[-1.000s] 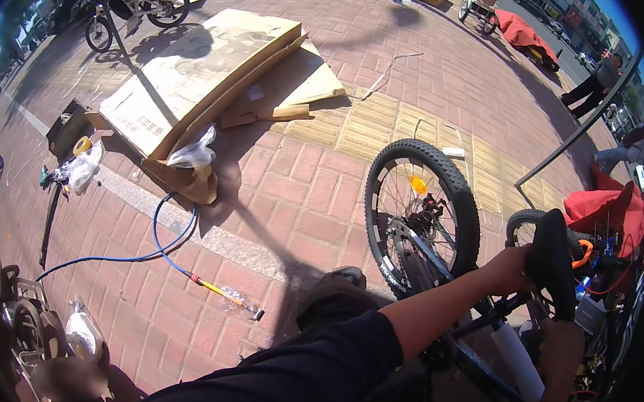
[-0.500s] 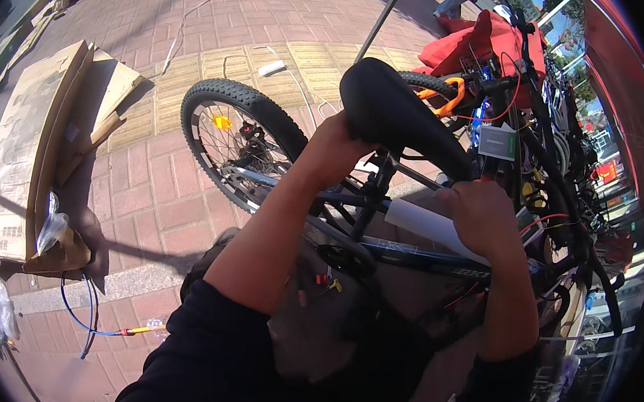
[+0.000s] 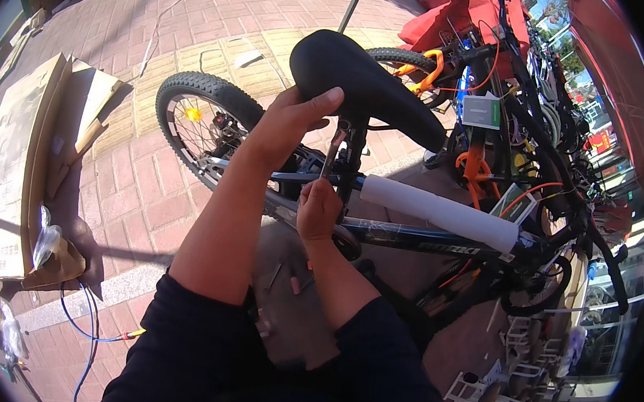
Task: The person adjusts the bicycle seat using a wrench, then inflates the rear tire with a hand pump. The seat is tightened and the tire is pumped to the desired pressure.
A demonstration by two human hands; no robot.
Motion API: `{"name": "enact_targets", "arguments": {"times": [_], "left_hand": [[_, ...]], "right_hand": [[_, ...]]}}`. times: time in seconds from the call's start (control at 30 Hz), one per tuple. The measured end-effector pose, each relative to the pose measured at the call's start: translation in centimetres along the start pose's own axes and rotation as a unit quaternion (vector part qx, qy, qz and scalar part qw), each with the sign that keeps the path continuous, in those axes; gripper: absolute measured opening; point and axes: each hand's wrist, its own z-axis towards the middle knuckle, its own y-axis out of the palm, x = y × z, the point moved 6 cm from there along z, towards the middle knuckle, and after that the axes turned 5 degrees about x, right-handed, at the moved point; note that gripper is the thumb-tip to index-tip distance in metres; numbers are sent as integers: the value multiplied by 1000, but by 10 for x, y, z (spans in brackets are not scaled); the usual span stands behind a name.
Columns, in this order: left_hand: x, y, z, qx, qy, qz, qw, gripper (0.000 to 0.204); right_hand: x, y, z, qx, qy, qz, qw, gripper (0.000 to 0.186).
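A black bicycle saddle sits on the seat post of a dark-framed bike. My left hand is at the saddle's near left edge, thumb stretched out and fingers apart, not gripping it. Part of those fingers is hidden by the palm. My right hand is closed around a metal wrench, held upright with its head against the clamp area below the saddle. White foam wraps the bike's top tube. The knobby rear wheel is to the left.
Flattened cardboard lies at the left, near a blue hose. Beyond the bike stand an orange-forked bike, a red cloth and more bikes. Small tools lie on the ground below. White stools stand at lower right.
My right hand has left the saddle's nose and come down left beside the seat post, now with a wrench. The left hand has loosened from the saddle's rear. The view has shifted slightly.
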Motion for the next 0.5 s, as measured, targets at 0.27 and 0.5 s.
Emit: {"name": "enact_targets", "arguments": {"times": [0.27,0.5], "left_hand": [[-9,3,5,-74,47,35,996,63],[-11,8,8,-55,65,89,992,52]], "right_hand": [[-92,-90,28,-188,-117,-311,924,40],[-179,-101,91,-296,-75,-604,736,49]]}}
